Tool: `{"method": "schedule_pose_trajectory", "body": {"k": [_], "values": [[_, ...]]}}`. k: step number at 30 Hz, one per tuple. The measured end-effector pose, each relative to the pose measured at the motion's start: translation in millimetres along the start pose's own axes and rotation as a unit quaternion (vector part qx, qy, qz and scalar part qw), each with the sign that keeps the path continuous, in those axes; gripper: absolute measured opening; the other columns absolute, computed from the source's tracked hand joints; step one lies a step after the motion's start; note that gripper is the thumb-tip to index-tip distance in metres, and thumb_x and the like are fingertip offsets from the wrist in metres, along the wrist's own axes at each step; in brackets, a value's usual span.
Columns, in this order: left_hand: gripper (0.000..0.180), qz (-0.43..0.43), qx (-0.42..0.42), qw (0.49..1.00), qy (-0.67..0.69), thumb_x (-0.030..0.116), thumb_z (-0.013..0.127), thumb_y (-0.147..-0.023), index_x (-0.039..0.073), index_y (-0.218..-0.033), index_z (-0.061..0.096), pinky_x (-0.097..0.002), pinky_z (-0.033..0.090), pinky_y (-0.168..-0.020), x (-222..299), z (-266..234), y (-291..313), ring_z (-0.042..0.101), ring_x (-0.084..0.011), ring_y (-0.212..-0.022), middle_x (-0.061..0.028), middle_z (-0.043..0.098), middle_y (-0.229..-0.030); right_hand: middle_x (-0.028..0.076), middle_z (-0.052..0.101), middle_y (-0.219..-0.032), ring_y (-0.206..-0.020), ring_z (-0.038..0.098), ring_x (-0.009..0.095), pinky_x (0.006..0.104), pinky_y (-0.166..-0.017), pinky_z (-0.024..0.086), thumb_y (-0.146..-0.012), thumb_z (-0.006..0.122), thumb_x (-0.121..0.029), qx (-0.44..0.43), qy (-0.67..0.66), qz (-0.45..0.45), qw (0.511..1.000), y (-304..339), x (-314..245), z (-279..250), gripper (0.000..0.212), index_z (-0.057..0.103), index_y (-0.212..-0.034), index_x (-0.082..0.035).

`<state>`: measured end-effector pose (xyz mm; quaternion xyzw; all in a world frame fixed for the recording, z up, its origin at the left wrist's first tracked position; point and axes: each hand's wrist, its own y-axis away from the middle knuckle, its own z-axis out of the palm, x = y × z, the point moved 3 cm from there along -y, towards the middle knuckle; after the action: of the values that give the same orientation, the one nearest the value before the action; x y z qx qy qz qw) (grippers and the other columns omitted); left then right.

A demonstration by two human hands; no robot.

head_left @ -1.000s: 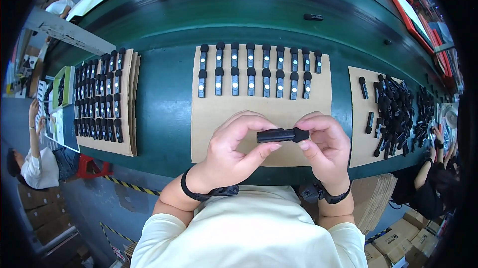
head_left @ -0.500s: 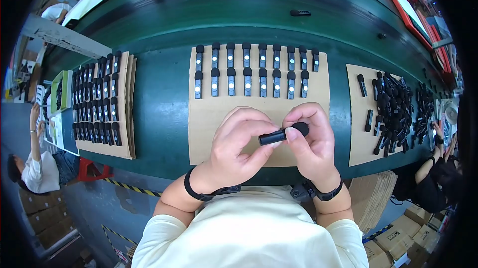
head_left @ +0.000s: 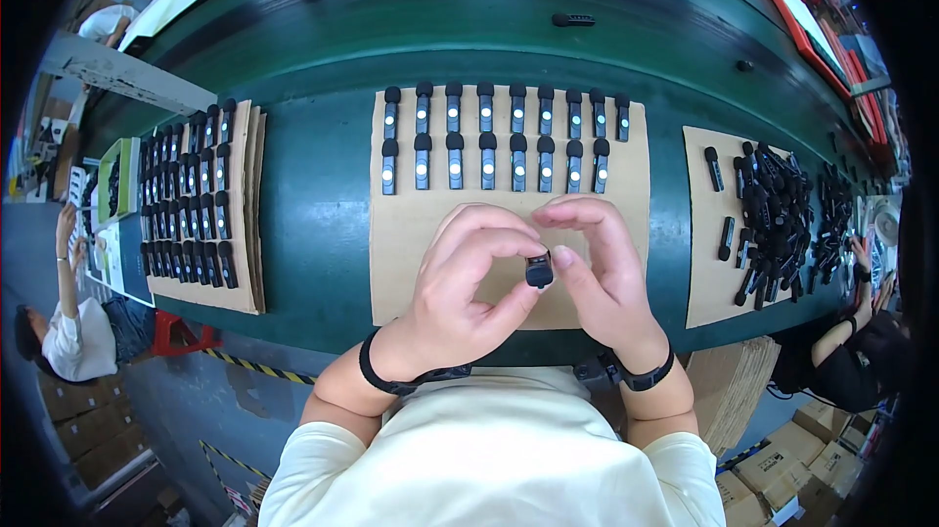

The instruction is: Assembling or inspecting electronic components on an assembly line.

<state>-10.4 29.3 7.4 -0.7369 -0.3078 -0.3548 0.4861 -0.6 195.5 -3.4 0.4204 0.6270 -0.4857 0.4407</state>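
Note:
Over the front of a cardboard sheet (head_left: pixel 430 214), my left hand (head_left: pixel 458 287) pinches a small black clip-on microphone (head_left: pixel 539 273) between thumb and index finger. The microphone is turned end-on, so most of its length is hidden. My right hand (head_left: pixel 608 282) is close beside it, fingers curved and apart from the thumb; its thumb tip is very near the microphone, and I cannot tell whether they touch. Beyond my hands, two rows of similar microphones (head_left: pixel 487 165) with black foam tops lie on the sheet, each with a lit pale spot.
At the left, a cardboard stack (head_left: pixel 256 263) carries several rows of microphones. A jumbled microphone pile (head_left: pixel 778 219) covers a right-hand cardboard sheet (head_left: pixel 706 282). Along the far side runs a green belt (head_left: pixel 421 13) with a lone microphone (head_left: pixel 573 20). Other people sit at both sides.
The held microphone has turned from lying sideways to end-on. My right fingers have come off its foam end and spread. On the belt, the lone microphone has shifted left.

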Motion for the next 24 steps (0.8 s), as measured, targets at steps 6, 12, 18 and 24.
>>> {"method": "schedule_pose_trajectory", "body": {"k": [6, 12, 18, 24], "values": [[0.029, 0.0, -0.022, 0.997, -0.07, -0.003, 0.071, -0.074, 0.0, -0.101, 0.062, -0.0347, 0.049, -0.082, -8.4, 6.4, -0.7, 0.06, -0.0275, -0.092, -0.0143, 0.061, -0.101, 0.015, 0.06, -0.11, -0.101, 0.059, 0.023, 0.0315, -0.09, 0.045, -0.087, 0.064, -0.003, -0.019, 0.139, -0.143, 0.98, -0.6, -16.5, -11.1, 0.027, 0.058, -0.113, 0.0], [0.031, -0.05, -0.067, 0.993, -0.085, 0.001, 0.075, -0.073, 0.002, -0.101, 0.063, -0.0374, 0.049, -0.083, -14.4, 7.0, -0.9, 0.06, -0.0302, -0.094, -0.0137, 0.062, -0.102, 0.015, 0.062, -0.106, -0.093, 0.061, 0.025, 0.0335, -0.082, 0.05, -0.08, 0.069, 0.002, -0.007, 0.166, -0.016, 0.986, 4.2, 8.3, -45.3, 0.027, 0.061, -0.106, -0.001], [0.031, -0.064, -0.105, 0.987, -0.1, 0.008, 0.076, -0.076, 0.004, -0.104, 0.062, -0.039, 0.048, -0.085, -24.6, 2.1, 4.7, 0.059, -0.031, -0.098, -0.0126, 0.061, -0.105, 0.015, 0.063, -0.104, -0.091, 0.063, 0.03, 0.0353, -0.08, 0.051, -0.079, 0.068, 0.004, 0.045, 0.358, -0.03, 0.932, 1.0, 35.1, -90.2, 0.023, 0.06, -0.1, 0.0], [0.032, -0.096, -0.227, 0.955, -0.162, 0.015, 0.076, -0.079, 0.005, -0.106, 0.063, -0.0415, 0.045, -0.093, -29.3, 8.4, 9.9, 0.057, -0.0329, -0.106, -0.0123, 0.061, -0.111, 0.015, 0.061, -0.107, -0.096, 0.062, 0.034, 0.0396, -0.081, 0.052, -0.077, 0.066, 0.005, -0.047, 0.484, -0.058, 0.872, 9.9, 49.4, -95.1, 0.018, 0.059, -0.092, 0.0]]}}
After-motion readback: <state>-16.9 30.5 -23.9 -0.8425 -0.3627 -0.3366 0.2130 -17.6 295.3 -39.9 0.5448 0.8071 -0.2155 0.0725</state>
